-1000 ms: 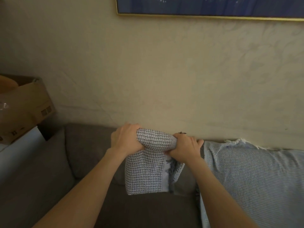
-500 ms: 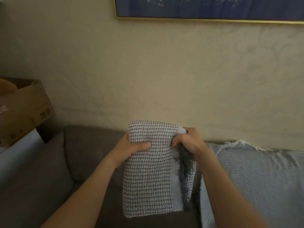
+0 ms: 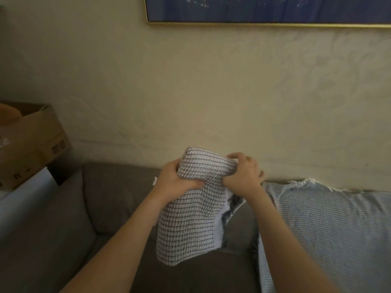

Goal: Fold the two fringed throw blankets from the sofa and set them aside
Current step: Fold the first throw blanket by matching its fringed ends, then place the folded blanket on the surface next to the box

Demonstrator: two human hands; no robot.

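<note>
Cream wall (image 3: pixel 211 92) is filling most of the view, with the lower edge of a blue framed picture (image 3: pixel 264 9) hanging along the top. Below it, a grey sofa (image 3: pixel 114 197) is stretching across the bottom. A pale blue blanket (image 3: pixel 328 229) is lying draped over the sofa's right part, its frayed white fringe showing at the top of the backrest. At the left edge, a cardboard box (image 3: pixel 36 142) is sitting tilted near the sofa's arm.

In the middle, a grey-and-white woven blanket (image 3: pixel 188 225) is hanging folded in the air in front of the backrest, just left of the pale blue one. Dark fringe (image 3: pixel 231 206) is peeking out along its right edge. Both hands are gripping its bunched top. The left hand (image 3: pixel 173 182) is curling its fingers round the left side, and the right hand (image 3: pixel 243 176), slightly blurred, is clutching the right corner.
</note>
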